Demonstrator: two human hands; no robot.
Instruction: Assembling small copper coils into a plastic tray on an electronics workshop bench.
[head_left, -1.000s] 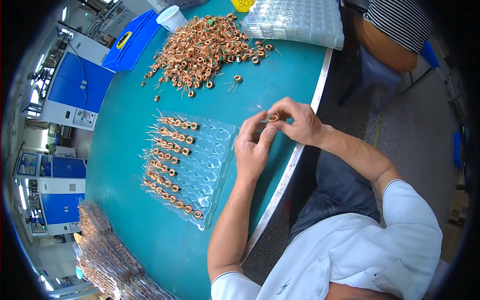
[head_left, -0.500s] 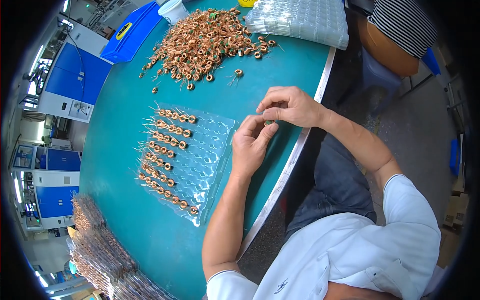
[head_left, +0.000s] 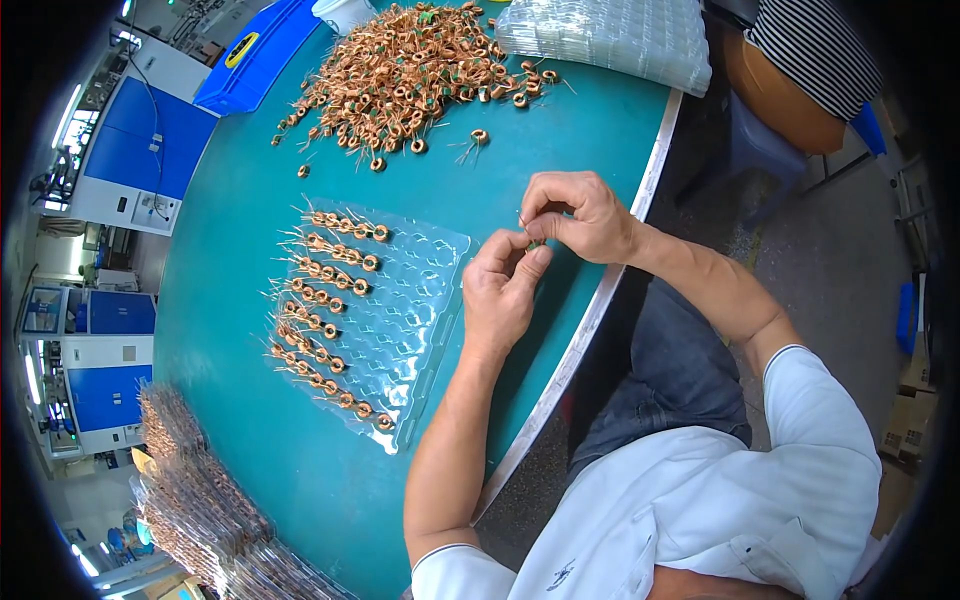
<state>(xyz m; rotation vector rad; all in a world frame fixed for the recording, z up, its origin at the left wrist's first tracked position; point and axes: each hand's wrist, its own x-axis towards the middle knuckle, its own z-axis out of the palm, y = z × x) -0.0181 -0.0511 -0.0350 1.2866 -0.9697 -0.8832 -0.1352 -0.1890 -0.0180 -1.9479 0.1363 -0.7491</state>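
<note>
Clear tray (head_left: 418,312): copper coils (head_left: 361,287) line its left side. Left hand (head_left: 498,293) and right hand (head_left: 587,220) pinch green-marked coil (head_left: 536,244), fingertips closed; it's more hidden than earlier.

small coil (head_left: 537,244), pinched between the fingertips of the left hand (head_left: 497,295) and the right hand (head_left: 585,222), mostly covered by them; a little green shows in the gap, while its tilt and winding are too hidden to read. sits up over the desk (head_left: 240,200), near the pale edge, right of the clear tray (head_left: 430,275) and apart from it.
</note>
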